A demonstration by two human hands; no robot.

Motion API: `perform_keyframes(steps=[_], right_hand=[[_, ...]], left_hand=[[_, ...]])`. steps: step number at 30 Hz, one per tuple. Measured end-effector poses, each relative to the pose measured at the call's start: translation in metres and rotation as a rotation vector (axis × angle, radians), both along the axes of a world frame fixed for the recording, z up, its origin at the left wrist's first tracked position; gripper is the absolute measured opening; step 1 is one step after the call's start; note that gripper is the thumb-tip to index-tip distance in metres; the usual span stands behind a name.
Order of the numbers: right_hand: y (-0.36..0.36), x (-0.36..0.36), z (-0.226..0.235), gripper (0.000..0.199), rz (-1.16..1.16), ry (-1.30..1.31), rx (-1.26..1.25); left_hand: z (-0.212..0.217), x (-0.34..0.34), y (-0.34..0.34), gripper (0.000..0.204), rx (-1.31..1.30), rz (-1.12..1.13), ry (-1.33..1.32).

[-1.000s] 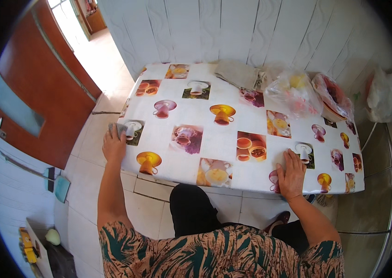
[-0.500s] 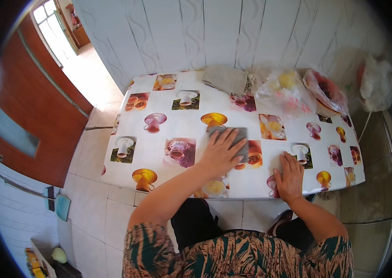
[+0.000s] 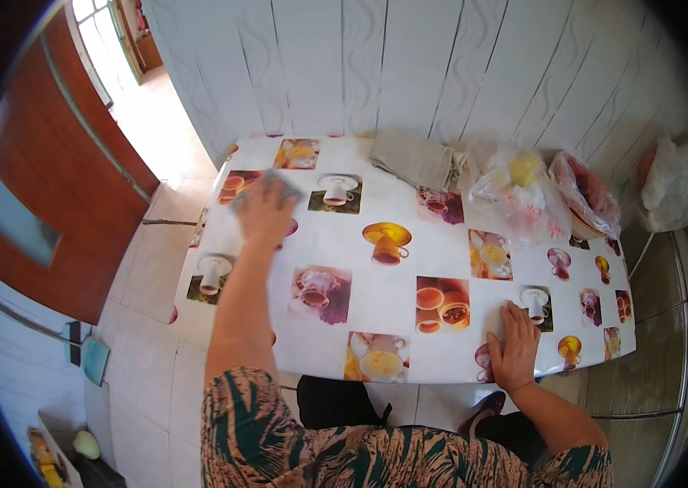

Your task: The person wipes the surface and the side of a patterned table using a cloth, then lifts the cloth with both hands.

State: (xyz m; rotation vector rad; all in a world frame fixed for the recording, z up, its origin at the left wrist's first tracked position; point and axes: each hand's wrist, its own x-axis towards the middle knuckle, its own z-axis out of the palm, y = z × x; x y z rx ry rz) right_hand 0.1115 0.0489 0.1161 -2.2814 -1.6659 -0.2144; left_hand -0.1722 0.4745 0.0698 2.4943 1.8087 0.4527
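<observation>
My left hand [image 3: 266,213] presses a grey cloth [image 3: 289,189] onto the far left part of a table covered with a white tablecloth [image 3: 409,180] printed with cups and saucers. The fingers lie over the cloth, which shows around their tips; motion blurs the hand a little. Near the table's front edge on the right, my right hand [image 3: 513,348] rests flat on the tablecloth, fingers stretched out and nothing in them.
Along the back lie a folded beige cloth [image 3: 415,159], a clear plastic bag [image 3: 523,195] with something yellow inside, and a bag-lined container [image 3: 584,193]. A white panelled wall [image 3: 320,65] closes the far side. A brown door [image 3: 59,179] stands at left, with a dustpan [image 3: 95,361] below.
My left hand has slid the grey cloth from the table's middle to its far left. My right hand stays put on the tablecloth. The view has shifted slightly.
</observation>
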Motion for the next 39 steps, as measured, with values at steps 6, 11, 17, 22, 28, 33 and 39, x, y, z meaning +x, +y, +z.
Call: perform_keyframes(steps=[6, 11, 17, 22, 28, 33, 39], right_hand=[[0.003, 0.001, 0.0, 0.054, -0.003, -0.01, -0.018], [0.0, 0.003, -0.001, 0.055, -0.027, -0.017, -0.066], [0.004, 0.003, 0.0, 0.057, 0.003, 0.01, -0.085], [0.005, 0.001, 0.003, 0.058, -0.027, 0.003, -0.118], [0.006, 0.0, 0.006, 0.06, -0.068, 0.018, -0.191], [0.004, 0.001, 0.003, 0.062, -0.074, 0.032, -0.189], [0.012, -0.002, 0.005, 0.06, -0.059, -0.019, -0.217]], left_hand=[[-0.003, -0.012, 0.0, 0.063, 0.0, 0.041, 0.096], [0.004, 0.085, -0.057, 0.056, 0.054, -0.455, -0.08], [-0.005, 0.127, -0.001, 0.052, 0.125, -0.301, -0.118], [-0.002, 0.134, 0.046, 0.053, 0.124, -0.243, -0.082], [-0.005, 0.076, 0.117, 0.057, 0.062, 0.003, -0.032], [0.005, 0.015, 0.152, 0.06, -0.035, 0.195, -0.037], [0.001, 0.009, 0.165, 0.06, -0.005, 0.225, 0.018]])
